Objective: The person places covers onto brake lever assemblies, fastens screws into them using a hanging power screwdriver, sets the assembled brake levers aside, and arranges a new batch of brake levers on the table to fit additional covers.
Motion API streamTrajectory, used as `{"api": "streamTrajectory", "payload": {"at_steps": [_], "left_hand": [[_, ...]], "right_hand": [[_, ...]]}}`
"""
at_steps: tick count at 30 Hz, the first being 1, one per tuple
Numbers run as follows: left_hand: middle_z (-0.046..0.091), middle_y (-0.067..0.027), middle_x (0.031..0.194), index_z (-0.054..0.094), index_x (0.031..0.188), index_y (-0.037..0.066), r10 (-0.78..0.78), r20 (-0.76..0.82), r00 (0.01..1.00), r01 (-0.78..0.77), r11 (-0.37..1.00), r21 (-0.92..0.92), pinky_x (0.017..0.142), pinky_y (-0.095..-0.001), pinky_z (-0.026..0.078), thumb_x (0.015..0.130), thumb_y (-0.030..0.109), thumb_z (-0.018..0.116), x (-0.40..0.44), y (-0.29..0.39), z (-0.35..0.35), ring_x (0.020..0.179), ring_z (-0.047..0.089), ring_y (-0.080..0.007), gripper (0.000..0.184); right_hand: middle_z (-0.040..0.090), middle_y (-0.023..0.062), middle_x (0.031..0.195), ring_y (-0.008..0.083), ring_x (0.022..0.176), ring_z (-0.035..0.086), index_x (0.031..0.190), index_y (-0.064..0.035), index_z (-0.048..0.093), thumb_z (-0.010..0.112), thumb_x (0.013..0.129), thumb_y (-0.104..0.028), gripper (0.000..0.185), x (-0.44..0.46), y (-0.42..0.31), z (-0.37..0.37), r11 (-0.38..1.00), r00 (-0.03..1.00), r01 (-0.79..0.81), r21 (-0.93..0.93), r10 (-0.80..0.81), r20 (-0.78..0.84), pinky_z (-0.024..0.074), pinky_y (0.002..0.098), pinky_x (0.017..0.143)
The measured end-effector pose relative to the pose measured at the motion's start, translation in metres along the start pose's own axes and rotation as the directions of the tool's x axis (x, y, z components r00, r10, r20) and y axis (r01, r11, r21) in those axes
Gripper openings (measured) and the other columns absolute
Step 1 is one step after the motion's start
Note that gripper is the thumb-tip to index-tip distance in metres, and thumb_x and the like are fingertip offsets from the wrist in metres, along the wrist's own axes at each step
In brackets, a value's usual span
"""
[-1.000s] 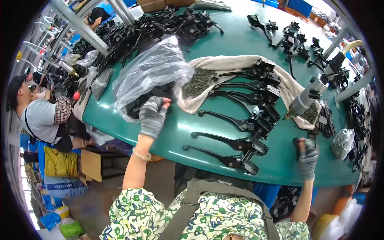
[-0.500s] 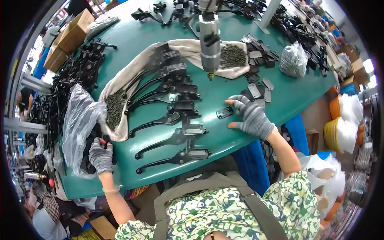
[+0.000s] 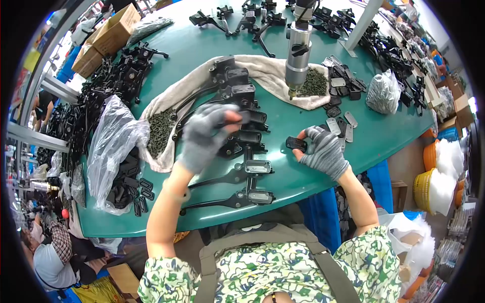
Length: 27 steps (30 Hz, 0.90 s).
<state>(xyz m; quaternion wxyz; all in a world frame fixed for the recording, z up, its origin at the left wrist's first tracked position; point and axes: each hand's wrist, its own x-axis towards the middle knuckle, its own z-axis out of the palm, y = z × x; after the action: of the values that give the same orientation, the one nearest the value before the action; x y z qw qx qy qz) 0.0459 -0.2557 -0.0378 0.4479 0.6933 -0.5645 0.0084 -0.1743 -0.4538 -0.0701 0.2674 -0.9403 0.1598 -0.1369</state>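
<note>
My left hand (image 3: pixel 209 136), in a grey glove, is blurred over the row of black brake lever assemblies (image 3: pixel 258 166); its thumb and fingertips are close together, and anything between them is too blurred to tell. With thumb and fingers, my right hand (image 3: pixel 321 151) grips a small black cover (image 3: pixel 296 144) just above the table. Loose grey and black cover plates (image 3: pixel 348 119) lie beyond my right hand. Black rubber pieces (image 3: pixel 143 192) spill from a clear plastic bag (image 3: pixel 108 151) at the left. Small dark screws (image 3: pixel 160 132) lie on the pale cloth (image 3: pixel 262 68).
A powered screwdriver (image 3: pixel 298 55) hangs above the cloth's right end. Piles of black lever parts (image 3: pixel 118 78) line the left and back of the green table (image 3: pixel 202 35). A wrapped bundle (image 3: pixel 384 92) stands at right. A co-worker (image 3: pixel 55 260) is at lower left.
My left hand has moved from the plastic bag rightward over the lever assemblies. My right hand, open above the cover before, has closed on it.
</note>
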Motion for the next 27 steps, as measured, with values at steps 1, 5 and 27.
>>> {"api": "streamTrajectory", "payload": {"at_steps": [1, 5, 27], "left_hand": [[0.070, -0.0078, 0.104, 0.068, 0.093, 0.007, -0.001, 0.093, 0.996, -0.004, 0.998, 0.056, 0.089, -0.0357, 0.047, 0.073, 0.006, 0.074, 0.011, -0.008, 0.011, 0.095, 0.065, -0.0261, 0.020], [0.069, -0.0086, 0.104, 0.071, 0.095, 0.007, 0.001, 0.275, 0.962, 0.022, 0.997, -0.080, 0.088, -0.0350, 0.049, 0.076, 0.007, 0.073, 0.026, -0.027, 0.029, 0.097, 0.064, -0.0261, 0.019], [0.067, -0.0074, 0.105, 0.064, 0.116, 0.005, -0.106, 0.214, 0.971, 0.151, 0.967, -0.206, 0.085, -0.0282, 0.051, 0.076, -0.003, 0.072, 0.003, -0.055, 0.031, 0.095, 0.064, -0.0147, 0.041]], "right_hand": [[0.061, 0.0117, 0.075, 0.0290, 0.068, 0.061, 0.091, -0.0043, 0.064, 0.078, 0.066, -0.023, 0.034, 0.001, -0.004, -0.001, 0.999, 0.997, 0.030, 0.039, -0.027, -0.073, 0.0513, 0.0383, 0.065], [0.065, 0.0107, 0.073, 0.0222, 0.057, 0.059, 0.094, -0.0050, 0.066, 0.081, 0.065, -0.019, 0.035, 0.012, -0.015, -0.004, 0.985, 0.973, 0.100, 0.144, -0.066, -0.220, 0.0502, 0.0317, 0.057], [0.066, 0.0098, 0.095, 0.0285, 0.081, 0.065, 0.096, -0.0107, 0.067, 0.071, 0.080, -0.028, 0.024, 0.061, -0.029, 0.029, 0.944, 0.928, 0.318, 0.090, -0.290, -0.234, 0.0523, 0.0370, 0.070]]}}
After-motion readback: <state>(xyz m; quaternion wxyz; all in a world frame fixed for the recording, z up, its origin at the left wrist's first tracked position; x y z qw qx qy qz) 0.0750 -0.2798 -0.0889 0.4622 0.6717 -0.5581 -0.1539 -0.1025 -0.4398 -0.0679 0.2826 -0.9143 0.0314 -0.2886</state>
